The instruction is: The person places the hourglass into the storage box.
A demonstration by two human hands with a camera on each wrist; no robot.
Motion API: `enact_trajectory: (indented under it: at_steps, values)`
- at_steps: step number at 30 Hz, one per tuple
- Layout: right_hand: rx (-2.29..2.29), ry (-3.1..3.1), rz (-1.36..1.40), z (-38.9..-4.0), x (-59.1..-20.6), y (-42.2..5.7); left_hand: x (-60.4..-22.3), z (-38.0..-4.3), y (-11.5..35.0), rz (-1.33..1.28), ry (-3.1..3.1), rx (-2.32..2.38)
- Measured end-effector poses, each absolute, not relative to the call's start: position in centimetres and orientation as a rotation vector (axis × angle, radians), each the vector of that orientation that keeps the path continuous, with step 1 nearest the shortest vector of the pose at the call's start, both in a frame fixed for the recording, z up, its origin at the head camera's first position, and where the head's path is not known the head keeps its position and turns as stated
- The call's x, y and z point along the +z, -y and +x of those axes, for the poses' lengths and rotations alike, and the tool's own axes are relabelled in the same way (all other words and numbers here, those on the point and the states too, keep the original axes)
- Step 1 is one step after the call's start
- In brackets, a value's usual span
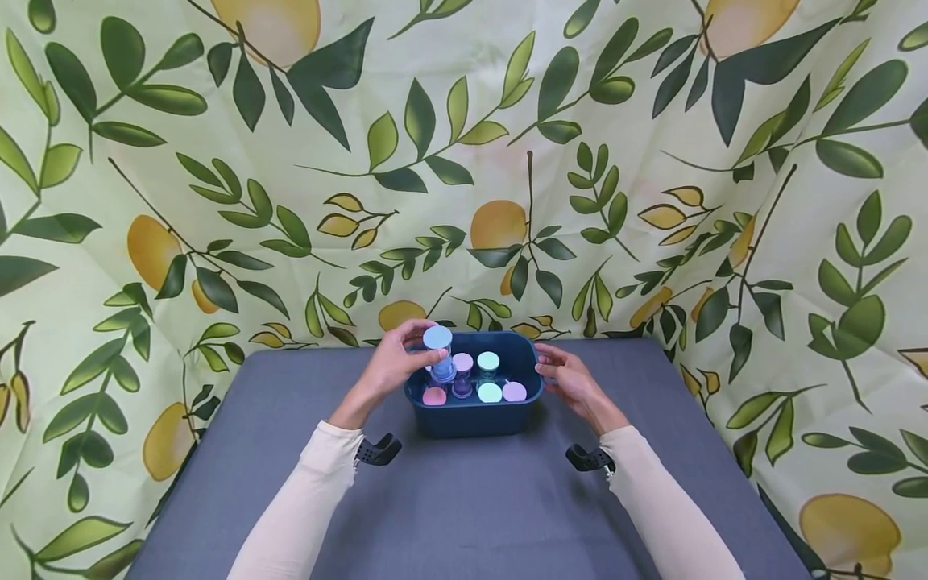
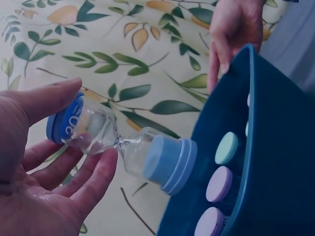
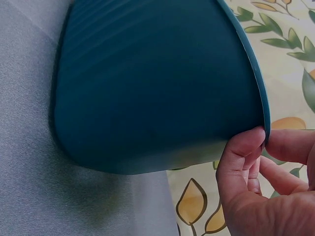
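My left hand point(image 1: 387, 366) grips a blue-capped sand timer point(image 2: 165, 160) at its upper end, thumb on one side and fingers on the other. The timer stands nearly upright over the left part of a dark blue bin point(image 1: 471, 420). White print shows on its blue end in the left wrist view. At the bin's right end, my right hand point(image 1: 576, 385) pinches the rim between thumb and fingers point(image 3: 243, 147). Inside the bin are several more sand timers, among them a pink one point(image 1: 435, 395), a purple one point(image 1: 462, 364) and a green one point(image 1: 488, 360).
The bin stands on a grey-covered table point(image 1: 464, 515), near its back edge. Behind and beside the table hangs a leaf-and-fruit patterned cloth point(image 1: 464, 121). A black band point(image 1: 379, 449) is on the left wrist, and another band point(image 1: 589, 458) on the right.
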State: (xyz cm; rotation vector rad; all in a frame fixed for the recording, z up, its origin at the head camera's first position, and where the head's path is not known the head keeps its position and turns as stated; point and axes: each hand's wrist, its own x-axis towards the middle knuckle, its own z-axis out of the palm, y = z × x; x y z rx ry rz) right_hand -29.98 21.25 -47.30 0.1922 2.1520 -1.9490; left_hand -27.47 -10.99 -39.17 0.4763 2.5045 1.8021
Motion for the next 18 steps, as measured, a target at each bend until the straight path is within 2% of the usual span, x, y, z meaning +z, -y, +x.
enact_trajectory:
  at_steps: [18]
  values:
    - [-1.931,-2.151,0.209,-30.0,-47.1,-21.2,-41.0,-28.8,9.8,0.604,-2.411,1.573]
